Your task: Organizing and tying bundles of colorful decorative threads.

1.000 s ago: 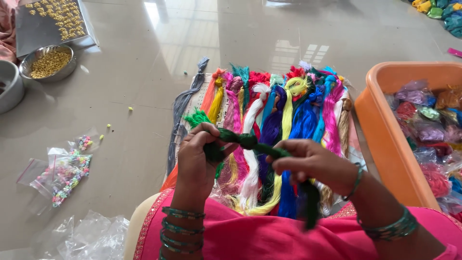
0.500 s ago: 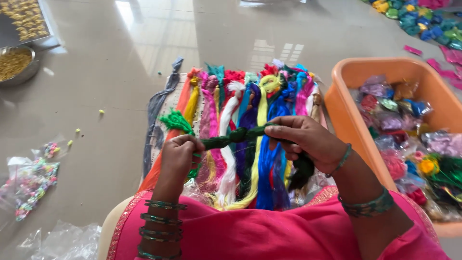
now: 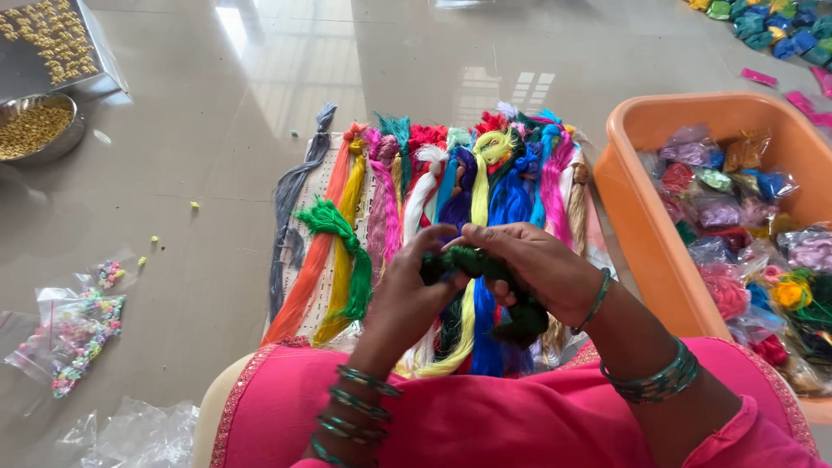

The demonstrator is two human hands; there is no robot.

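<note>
Both hands meet over my lap on a dark green thread bundle (image 3: 482,263). My left hand (image 3: 414,290) pinches its left end between thumb and fingers. My right hand (image 3: 529,264) closes over its right part, and the bundle's tail (image 3: 527,322) hangs down under that hand. Beneath my hands lies a row of many coloured thread hanks (image 3: 433,199), in orange, yellow, pink, white, blue and purple. A bright green hank (image 3: 340,238) lies across the orange and yellow ones to the left of my left hand.
An orange plastic tub (image 3: 641,221) with several small bags of coloured thread stands at the right. At the far left are a steel bowl of golden beads (image 3: 35,130), a tray of golden beads (image 3: 52,39) and bags of coloured beads (image 3: 74,334). Loose beads dot the floor.
My hands have drawn together: the dark green bundle, earlier stretched out between them, is now bunched up short. The view has shifted so the hanks sit higher and more central.
</note>
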